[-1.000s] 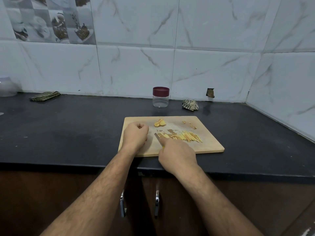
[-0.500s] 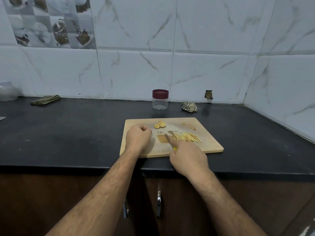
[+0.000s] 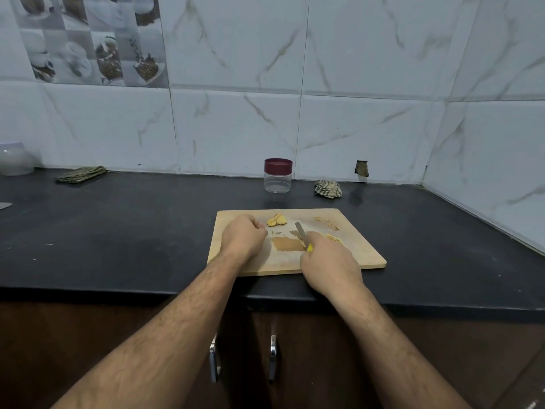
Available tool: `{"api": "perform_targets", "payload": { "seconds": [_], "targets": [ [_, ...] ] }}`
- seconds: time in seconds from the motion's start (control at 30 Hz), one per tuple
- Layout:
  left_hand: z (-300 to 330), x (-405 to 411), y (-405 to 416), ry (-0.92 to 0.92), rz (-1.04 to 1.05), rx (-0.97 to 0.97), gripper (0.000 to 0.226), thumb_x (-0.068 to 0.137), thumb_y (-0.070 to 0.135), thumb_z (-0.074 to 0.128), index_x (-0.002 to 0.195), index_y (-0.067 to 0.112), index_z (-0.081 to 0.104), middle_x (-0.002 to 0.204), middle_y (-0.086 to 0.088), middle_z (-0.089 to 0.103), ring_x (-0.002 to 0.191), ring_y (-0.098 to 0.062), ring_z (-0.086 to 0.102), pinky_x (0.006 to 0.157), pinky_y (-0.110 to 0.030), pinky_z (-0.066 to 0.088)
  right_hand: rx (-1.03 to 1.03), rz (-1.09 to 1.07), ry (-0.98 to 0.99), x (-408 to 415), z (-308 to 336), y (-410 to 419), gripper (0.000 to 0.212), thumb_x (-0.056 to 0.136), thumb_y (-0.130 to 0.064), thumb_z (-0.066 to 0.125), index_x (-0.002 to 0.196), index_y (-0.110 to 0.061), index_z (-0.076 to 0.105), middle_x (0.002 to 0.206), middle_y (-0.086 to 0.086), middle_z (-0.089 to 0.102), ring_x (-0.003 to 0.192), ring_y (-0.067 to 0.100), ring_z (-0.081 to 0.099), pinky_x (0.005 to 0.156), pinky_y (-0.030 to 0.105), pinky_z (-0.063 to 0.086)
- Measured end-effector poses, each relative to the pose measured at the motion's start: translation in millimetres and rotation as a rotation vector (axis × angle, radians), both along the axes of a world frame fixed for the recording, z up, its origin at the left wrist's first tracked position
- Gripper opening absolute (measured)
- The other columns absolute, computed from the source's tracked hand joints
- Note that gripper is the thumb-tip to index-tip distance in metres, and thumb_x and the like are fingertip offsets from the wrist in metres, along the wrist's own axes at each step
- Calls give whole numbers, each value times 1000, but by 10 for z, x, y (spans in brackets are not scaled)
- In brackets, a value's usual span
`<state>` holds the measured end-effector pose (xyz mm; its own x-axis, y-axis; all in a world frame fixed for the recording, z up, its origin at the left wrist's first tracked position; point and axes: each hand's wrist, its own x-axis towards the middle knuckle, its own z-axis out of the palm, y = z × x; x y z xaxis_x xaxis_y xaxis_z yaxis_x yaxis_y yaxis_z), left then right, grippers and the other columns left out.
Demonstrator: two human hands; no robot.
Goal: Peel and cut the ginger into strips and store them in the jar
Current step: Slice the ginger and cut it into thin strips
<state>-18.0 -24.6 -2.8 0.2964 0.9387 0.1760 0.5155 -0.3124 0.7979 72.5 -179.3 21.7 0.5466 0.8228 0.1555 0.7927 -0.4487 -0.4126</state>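
The black counter (image 3: 118,237) has lots of open room on both sides. The wooden board (image 3: 362,249) lies near its front edge. The jar (image 3: 278,175) stands behind the board by the wall, lid on. The left hand (image 3: 241,237) rests on the board in a fist, holding nothing. The right hand (image 3: 330,261) grips a knife (image 3: 301,231), pushing the cut strips (image 3: 333,238) into a pile. A ginger chunk (image 3: 276,220) waits uncut. That chunk probably needs slicing next.
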Motion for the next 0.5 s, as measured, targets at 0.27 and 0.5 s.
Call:
{"api": "perform_targets", "payload": {
  "seconds": [0.27, 0.5],
  "targets": [
    [175, 246, 225, 123, -72, 252, 24, 91, 11, 58, 109, 21, 70, 97, 5, 69, 97, -17, 63, 86, -34, 52, 132, -5, 193, 37, 21, 427, 30, 90, -9, 40, 118, -16, 48, 107, 7, 60, 90, 28, 56, 72, 37, 48],
    [227, 541, 373, 462, -163, 359, 27, 93, 13, 57, 117, 18, 68, 114, -3, 68, 108, -23, 61, 90, -34, 50, 158, -39, 365, 124, -82, 483, 39, 80, -7, 30, 116, -19, 39, 73, 11, 68, 62, 29, 65, 68, 44, 59]
  ]
}}
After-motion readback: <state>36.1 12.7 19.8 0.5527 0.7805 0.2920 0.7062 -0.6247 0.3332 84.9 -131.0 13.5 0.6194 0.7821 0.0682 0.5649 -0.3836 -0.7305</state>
